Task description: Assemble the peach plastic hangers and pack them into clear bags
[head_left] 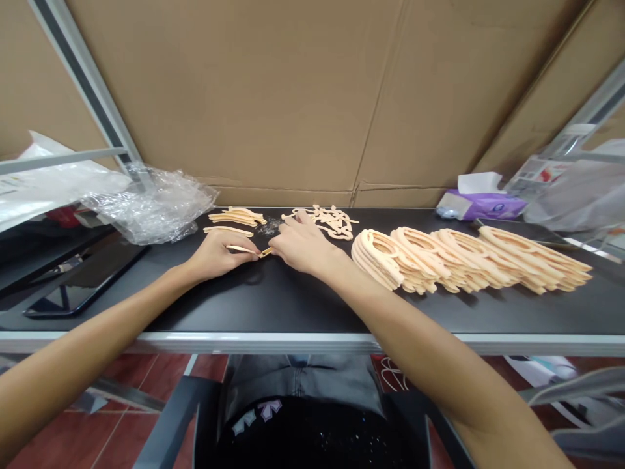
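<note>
My left hand (216,255) is closed, pinching a thin cream-coloured strip (241,249) between thumb and fingers. Close beside it, my right hand (303,242) is closed around a small yellowish tool with a dark edge (266,252), its tip meeting the strip's end near my left fingertips. Most of that tool is hidden by my fingers, so its exact kind cannot be made out. Just beyond my left hand lie a single curved cream strip (228,231) and a small pile of similar strips (237,215). Behind my right hand is a heap of thin cream offcuts (336,221).
Stacks of flat cream cut-out pieces (424,257) line the table's right side. A purple tissue pack (483,204) stands behind them. At left are crumpled clear plastic (156,202) and a dark phone (83,286). A cardboard wall (254,98) closes off the back.
</note>
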Action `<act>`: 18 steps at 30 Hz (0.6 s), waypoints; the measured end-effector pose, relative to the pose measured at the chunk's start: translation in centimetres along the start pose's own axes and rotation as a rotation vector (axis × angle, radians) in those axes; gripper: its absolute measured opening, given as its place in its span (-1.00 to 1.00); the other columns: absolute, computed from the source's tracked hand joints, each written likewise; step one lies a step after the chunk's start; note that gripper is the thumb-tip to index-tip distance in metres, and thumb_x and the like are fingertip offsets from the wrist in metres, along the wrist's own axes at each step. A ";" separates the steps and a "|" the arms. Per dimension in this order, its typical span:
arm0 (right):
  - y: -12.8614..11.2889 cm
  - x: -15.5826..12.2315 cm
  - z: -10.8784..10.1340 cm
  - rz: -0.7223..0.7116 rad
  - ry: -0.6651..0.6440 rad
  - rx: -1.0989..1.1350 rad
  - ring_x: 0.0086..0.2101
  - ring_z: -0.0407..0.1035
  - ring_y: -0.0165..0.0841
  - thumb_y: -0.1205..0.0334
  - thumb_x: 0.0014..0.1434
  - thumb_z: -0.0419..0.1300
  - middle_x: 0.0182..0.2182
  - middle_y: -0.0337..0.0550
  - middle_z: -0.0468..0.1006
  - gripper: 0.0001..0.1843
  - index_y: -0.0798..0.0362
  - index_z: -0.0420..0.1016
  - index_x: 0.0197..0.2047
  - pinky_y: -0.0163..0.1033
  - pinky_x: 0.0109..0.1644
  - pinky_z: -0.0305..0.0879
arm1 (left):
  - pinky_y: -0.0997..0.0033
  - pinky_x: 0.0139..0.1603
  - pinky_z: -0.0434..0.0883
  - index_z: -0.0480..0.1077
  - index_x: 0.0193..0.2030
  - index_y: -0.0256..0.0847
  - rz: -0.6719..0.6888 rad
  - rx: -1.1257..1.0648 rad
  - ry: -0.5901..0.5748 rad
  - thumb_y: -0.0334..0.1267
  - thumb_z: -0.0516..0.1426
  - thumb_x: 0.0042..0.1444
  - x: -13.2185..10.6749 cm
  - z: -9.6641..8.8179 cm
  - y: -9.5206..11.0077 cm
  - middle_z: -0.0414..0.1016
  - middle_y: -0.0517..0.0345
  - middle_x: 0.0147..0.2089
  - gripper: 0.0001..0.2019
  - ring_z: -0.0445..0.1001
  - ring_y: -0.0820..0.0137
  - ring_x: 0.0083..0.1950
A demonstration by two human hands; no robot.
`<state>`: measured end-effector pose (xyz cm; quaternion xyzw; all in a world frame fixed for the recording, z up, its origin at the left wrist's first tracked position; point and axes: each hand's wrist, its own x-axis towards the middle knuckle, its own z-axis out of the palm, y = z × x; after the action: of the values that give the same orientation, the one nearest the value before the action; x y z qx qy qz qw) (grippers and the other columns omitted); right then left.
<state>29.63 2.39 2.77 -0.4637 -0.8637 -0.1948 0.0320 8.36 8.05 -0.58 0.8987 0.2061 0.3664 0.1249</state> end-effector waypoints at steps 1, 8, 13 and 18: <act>0.0 0.0 0.0 -0.010 0.005 -0.014 0.02 0.38 -0.12 0.32 0.42 0.03 -0.08 0.12 0.65 -0.65 0.13 0.68 -0.10 -0.04 0.16 -0.05 | 0.47 -0.21 0.53 0.64 -0.37 -0.17 0.003 0.000 -0.005 -0.23 0.29 0.14 0.0 0.0 0.0 0.69 0.15 -0.35 -0.88 0.63 0.37 -0.34; -0.4 0.1 -0.7 -0.081 0.033 -0.104 -0.05 0.36 -0.15 0.41 0.36 0.08 -0.13 0.11 0.65 -0.69 0.12 0.69 -0.13 -0.05 0.11 -0.01 | 0.45 -0.24 0.49 0.64 -0.38 -0.17 -0.037 0.047 -0.046 -0.23 0.29 0.12 0.3 -0.3 0.8 0.69 0.18 -0.35 -0.88 0.62 0.35 -0.34; -0.6 0.1 -0.9 -0.084 0.034 -0.110 -0.05 0.35 -0.15 0.39 0.36 0.09 -0.14 0.11 0.64 -0.69 0.11 0.70 -0.14 -0.05 0.11 -0.01 | 0.41 -0.25 0.46 0.65 -0.38 -0.16 -0.121 0.074 -0.114 -0.19 0.28 0.10 0.5 -0.7 1.2 0.69 0.19 -0.35 -0.85 0.61 0.33 -0.33; -0.7 0.1 -0.9 -0.082 0.056 -0.097 -0.06 0.34 -0.15 0.36 0.38 0.08 -0.15 0.10 0.64 -0.69 0.11 0.69 -0.12 -0.05 0.09 -0.02 | 0.41 -0.27 0.44 0.63 -0.42 -0.18 -0.239 -0.010 -0.206 -0.14 0.29 0.05 0.8 -1.4 1.4 0.66 0.20 -0.40 -0.83 0.57 0.33 -0.36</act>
<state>28.86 1.80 3.40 -0.4234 -0.8703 -0.2503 0.0256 8.32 7.33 1.41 0.8999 0.2958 0.2559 0.1927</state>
